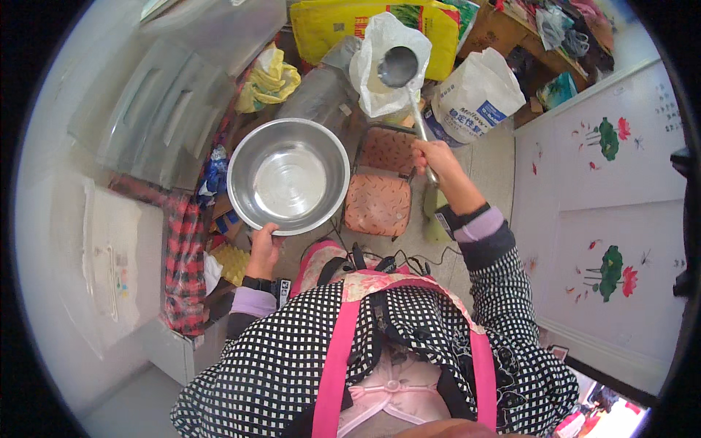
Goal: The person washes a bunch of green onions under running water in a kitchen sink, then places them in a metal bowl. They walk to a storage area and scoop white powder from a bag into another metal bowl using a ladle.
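The right hand (432,157) is closed around the handle of a metal ladle (398,67), held up and away from the body; the ladle's bowl sits at the mouth of a white plastic bag (380,80), though what the bag holds cannot be told. The left hand (263,244) grips the near rim of a steel bowl (288,175), fingers curled under it, thumb on the edge; the bowl looks empty and shiny, held level just left of the ladle's handle. Below both lies a folding chair (380,193) with an orange patterned seat, standing on a pale floor (489,160); beyond it stand a white sack (475,95) with blue print and a yellow sack (336,25) at the far side of the room. To the left are clear plastic boxes (168,109), a yellow bag (270,77) and a red checked cloth (182,255); to the right, a white cabinet (606,204) painted with lotus flowers.
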`<action>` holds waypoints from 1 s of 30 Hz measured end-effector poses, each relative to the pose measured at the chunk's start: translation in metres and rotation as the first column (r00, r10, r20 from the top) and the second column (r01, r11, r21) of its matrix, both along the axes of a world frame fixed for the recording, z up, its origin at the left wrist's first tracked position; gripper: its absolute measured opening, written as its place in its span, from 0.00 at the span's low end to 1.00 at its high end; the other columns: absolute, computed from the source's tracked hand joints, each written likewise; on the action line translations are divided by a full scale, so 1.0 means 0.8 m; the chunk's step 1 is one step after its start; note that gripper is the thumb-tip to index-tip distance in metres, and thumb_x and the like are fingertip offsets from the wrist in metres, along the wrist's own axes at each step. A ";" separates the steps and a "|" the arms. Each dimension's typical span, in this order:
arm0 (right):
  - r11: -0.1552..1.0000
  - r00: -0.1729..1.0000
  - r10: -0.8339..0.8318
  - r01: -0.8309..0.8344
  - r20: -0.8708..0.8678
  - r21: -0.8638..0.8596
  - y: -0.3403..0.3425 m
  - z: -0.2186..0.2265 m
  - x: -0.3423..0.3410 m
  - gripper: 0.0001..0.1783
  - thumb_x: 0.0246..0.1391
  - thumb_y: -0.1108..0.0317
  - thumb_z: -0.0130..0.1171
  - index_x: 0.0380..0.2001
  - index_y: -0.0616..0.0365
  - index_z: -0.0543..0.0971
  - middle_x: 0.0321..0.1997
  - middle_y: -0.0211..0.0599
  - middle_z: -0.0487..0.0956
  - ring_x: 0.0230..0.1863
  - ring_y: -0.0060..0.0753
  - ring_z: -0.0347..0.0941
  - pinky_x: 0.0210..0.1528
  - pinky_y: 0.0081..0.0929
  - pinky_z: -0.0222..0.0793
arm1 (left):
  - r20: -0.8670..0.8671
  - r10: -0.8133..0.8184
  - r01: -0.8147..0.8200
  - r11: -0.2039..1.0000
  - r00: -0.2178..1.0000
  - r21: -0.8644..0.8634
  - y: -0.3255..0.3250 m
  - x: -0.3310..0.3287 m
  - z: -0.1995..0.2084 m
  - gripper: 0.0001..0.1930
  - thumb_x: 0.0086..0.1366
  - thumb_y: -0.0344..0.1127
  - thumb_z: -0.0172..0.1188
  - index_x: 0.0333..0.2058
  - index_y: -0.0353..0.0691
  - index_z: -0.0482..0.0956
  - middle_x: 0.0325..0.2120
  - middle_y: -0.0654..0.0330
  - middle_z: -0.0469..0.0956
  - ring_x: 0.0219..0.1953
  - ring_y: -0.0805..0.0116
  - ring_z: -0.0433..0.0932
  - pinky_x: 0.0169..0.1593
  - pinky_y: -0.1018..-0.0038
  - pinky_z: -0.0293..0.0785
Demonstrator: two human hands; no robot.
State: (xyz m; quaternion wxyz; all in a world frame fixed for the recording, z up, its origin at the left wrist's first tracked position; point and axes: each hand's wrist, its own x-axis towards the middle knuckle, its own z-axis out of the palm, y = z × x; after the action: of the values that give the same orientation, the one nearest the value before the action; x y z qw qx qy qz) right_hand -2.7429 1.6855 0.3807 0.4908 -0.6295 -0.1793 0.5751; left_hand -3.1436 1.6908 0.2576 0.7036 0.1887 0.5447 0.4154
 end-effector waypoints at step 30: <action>0.784 0.235 0.455 0.353 0.859 -0.511 -0.069 -0.186 0.019 0.12 0.49 0.66 0.50 0.33 0.64 0.73 0.31 0.46 0.77 0.35 0.44 0.76 0.35 0.36 0.71 | -0.191 -0.576 0.514 0.806 0.795 -0.295 -0.124 -0.053 0.033 0.19 0.46 0.24 0.54 0.41 0.30 0.70 0.35 0.61 0.72 0.37 0.69 0.70 0.42 0.73 0.65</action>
State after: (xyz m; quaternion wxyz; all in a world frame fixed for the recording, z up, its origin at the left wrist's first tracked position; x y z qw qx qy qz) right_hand -2.7278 1.6305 0.2317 0.0136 -0.9589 -0.2656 0.0985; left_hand -3.1861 1.5913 0.2841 0.7292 0.3114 0.6013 0.0984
